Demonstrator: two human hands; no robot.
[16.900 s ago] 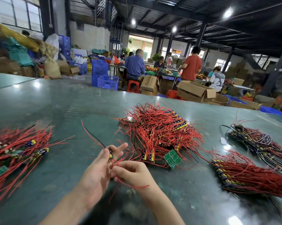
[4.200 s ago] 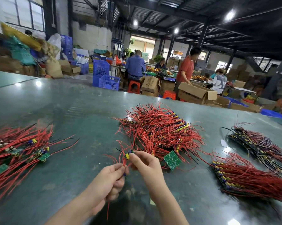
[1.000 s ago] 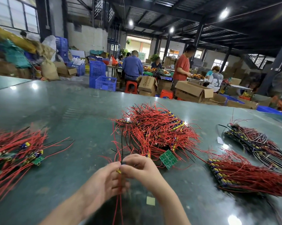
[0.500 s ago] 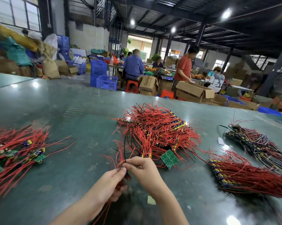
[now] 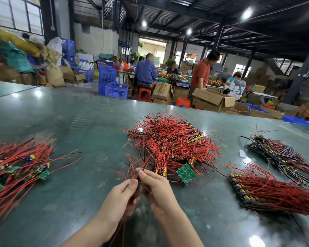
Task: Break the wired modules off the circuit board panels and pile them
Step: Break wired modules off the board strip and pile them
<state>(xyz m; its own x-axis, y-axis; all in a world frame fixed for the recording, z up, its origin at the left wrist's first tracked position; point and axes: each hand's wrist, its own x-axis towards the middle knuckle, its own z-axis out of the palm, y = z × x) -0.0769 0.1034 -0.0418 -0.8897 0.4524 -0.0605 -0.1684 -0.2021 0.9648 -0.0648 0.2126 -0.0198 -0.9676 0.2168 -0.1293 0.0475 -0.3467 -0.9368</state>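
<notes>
Head view, item by item.

Hands: left hand (image 5: 120,196) and right hand (image 5: 156,186) are meeting near the tabletop's (image 5: 82,125) near edge, fingers curling in and pinching one small module (image 5: 138,182) between them; the piece is mostly hiding behind the fingertips, so the exact grip is not showing.

Wires (image 5: 132,172): red and black leads are rising from the pinch toward the centre heap, others are trailing down past the left wrist.

Centre heap (image 5: 171,141): tangled unbroken stock is lying mid-tabletop, a loose green board (image 5: 186,173) resting at its near side.

Left pile (image 5: 20,164): separated modules are lying toward the left edge, well apart from the hands.

Right stacks (image 5: 274,188): wired panels are waiting toward the right edge.

Risks, as judgement:
- Leads are seeming to run into the heap; lifting away is likely dragging neighbours along.
- Bending with fingers on the wires rather than the board is risking torn solder joints.
- Snapping off-line is risking a cracked module.
- Tossing short is leaving the piece outside the left pile.
</notes>
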